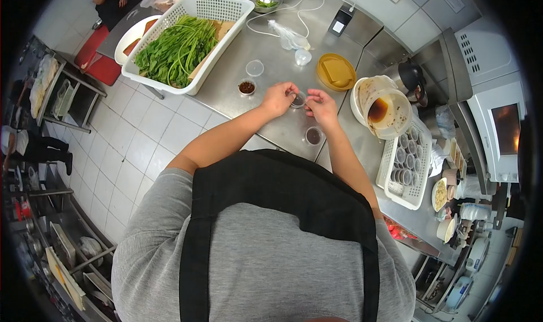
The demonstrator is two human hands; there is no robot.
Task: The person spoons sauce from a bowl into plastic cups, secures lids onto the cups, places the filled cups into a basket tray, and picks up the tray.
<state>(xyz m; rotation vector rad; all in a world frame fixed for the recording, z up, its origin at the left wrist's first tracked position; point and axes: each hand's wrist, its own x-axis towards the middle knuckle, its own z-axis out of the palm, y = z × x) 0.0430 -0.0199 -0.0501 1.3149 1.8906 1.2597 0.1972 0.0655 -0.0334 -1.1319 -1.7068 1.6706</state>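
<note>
My left hand and my right hand are at either side of a small round clear cup on the steel counter, fingers bent against its rim. Left of my left hand stands an uncovered cup with dark reddish bits in it. A loose clear lid lies just behind that cup. Nearer my body, below my right hand, is another small cup with dark contents. Whether a lid sits on the cup between my hands is too small to tell.
A white basket of leafy greens stands back left. Behind my hands is a yellow-brown bowl. To the right are a tub with dark liquid and a white basket of small cups. Two people are at far left.
</note>
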